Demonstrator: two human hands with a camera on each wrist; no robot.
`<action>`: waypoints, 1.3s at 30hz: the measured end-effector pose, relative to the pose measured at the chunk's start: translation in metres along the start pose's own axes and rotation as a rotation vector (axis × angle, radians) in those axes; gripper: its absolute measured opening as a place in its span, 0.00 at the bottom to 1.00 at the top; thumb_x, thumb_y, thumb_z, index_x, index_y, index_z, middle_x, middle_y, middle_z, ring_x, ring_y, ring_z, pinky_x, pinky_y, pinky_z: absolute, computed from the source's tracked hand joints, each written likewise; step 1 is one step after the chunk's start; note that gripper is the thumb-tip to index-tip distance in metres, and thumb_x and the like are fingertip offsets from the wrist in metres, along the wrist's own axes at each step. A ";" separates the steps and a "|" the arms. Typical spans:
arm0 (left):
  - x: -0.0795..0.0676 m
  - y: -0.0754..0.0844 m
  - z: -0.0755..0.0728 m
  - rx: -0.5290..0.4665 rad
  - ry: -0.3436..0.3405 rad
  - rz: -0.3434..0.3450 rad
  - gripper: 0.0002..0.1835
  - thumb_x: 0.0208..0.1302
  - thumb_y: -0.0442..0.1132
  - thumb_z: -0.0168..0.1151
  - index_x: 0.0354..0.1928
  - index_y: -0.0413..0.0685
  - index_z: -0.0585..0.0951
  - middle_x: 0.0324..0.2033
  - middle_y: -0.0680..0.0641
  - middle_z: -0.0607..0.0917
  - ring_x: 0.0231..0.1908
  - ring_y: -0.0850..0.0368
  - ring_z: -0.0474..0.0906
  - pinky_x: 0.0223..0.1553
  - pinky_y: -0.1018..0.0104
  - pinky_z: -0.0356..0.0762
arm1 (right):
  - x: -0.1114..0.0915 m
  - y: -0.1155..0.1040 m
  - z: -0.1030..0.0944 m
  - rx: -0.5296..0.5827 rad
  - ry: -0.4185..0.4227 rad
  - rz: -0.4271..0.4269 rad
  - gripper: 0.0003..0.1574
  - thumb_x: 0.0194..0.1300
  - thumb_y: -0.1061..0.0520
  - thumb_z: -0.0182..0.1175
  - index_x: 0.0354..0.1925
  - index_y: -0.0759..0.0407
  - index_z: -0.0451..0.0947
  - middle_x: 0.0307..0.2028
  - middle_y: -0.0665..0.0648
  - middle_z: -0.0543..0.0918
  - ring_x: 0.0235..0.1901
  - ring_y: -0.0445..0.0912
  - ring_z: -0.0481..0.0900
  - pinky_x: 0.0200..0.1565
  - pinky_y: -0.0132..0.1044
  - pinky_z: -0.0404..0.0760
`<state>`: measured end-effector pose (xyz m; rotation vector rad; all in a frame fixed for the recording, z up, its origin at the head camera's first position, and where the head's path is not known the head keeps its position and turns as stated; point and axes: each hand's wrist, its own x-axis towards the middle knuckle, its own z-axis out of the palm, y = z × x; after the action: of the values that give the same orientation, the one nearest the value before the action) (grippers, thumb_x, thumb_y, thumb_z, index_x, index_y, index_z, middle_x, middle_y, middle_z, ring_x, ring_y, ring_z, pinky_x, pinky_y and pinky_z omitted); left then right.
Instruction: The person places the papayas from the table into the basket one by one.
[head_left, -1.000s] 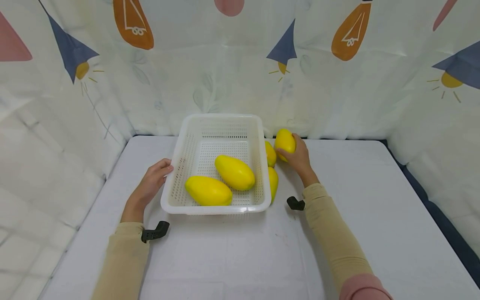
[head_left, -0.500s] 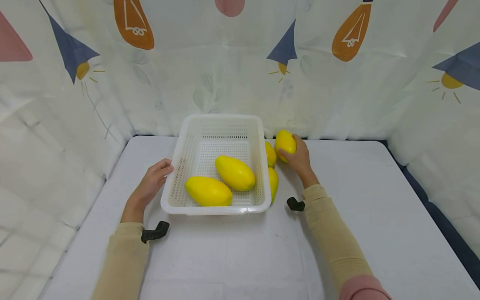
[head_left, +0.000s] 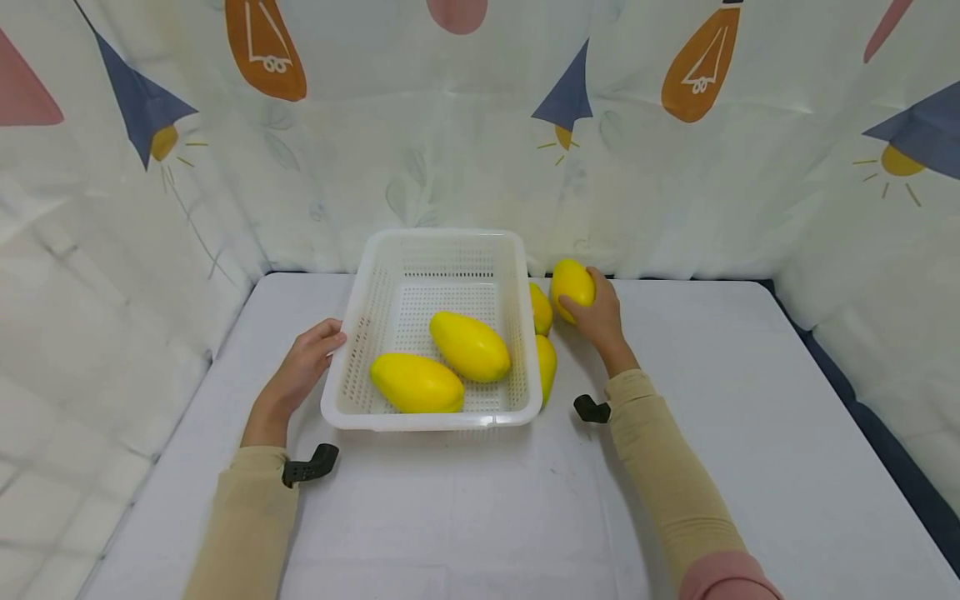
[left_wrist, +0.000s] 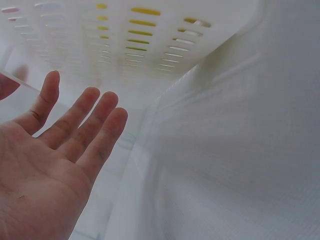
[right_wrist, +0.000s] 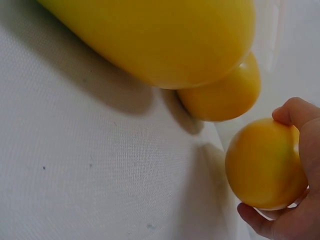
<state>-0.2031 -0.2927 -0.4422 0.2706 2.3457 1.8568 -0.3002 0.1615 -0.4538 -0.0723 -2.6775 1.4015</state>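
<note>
A white perforated plastic basket (head_left: 431, 421) holds two yellow mangoes, one mango (head_left: 417, 383) near its front wall and another mango (head_left: 471, 346) farther right. At the basket's left side, my left hand (head_left: 300, 367) has its thumb and index finger at the rim; the other fingers extend loosely beside the slotted wall in the left wrist view. Beyond the basket's right side, my right hand (head_left: 600, 315) grips a third mango (right_wrist: 265, 162), thumb on one side and fingers on the other. Two more mangoes, a rear mango (head_left: 540, 308) and a nearer mango (head_left: 547, 367), sit partly hidden behind the basket's right wall.
A white cloth covers the table (head_left: 480, 508). Patterned curtain (head_left: 465, 150) hangs along the back edge and both sides. Black wrist mounts, a left mount (head_left: 311, 464) and a right mount (head_left: 591, 407), stick out from the sleeves.
The mango in my right hand has shifted very slightly to the right. My left hand and the basket keep their places.
</note>
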 end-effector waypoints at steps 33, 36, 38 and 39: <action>-0.001 0.001 0.001 0.006 -0.003 0.011 0.21 0.76 0.50 0.42 0.55 0.39 0.70 0.49 0.53 0.77 0.47 0.68 0.77 0.49 0.78 0.76 | -0.005 -0.005 -0.002 0.007 0.025 -0.017 0.49 0.61 0.43 0.62 0.74 0.49 0.52 0.72 0.59 0.58 0.64 0.58 0.63 0.63 0.58 0.65; 0.000 0.000 0.001 0.005 -0.003 0.012 0.21 0.76 0.50 0.43 0.55 0.39 0.70 0.49 0.53 0.77 0.47 0.68 0.77 0.49 0.78 0.76 | -0.006 -0.005 -0.001 0.006 0.023 -0.012 0.49 0.62 0.43 0.62 0.74 0.48 0.51 0.73 0.58 0.57 0.64 0.58 0.63 0.63 0.58 0.66; 0.000 0.000 0.001 0.003 -0.004 0.014 0.21 0.76 0.50 0.43 0.55 0.39 0.70 0.49 0.53 0.77 0.47 0.68 0.77 0.49 0.78 0.76 | -0.006 -0.005 -0.001 0.004 0.021 -0.005 0.49 0.62 0.43 0.61 0.74 0.48 0.51 0.73 0.58 0.57 0.63 0.58 0.63 0.63 0.58 0.65; 0.000 0.000 0.001 0.002 -0.005 0.016 0.21 0.76 0.50 0.43 0.55 0.39 0.70 0.49 0.53 0.77 0.47 0.68 0.77 0.49 0.78 0.76 | -0.007 -0.005 -0.002 0.004 0.019 -0.002 0.49 0.62 0.43 0.61 0.74 0.48 0.50 0.73 0.58 0.57 0.63 0.58 0.63 0.63 0.58 0.65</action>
<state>-0.2029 -0.2921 -0.4419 0.2948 2.3486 1.8589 -0.2933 0.1590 -0.4491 -0.0819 -2.6586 1.3975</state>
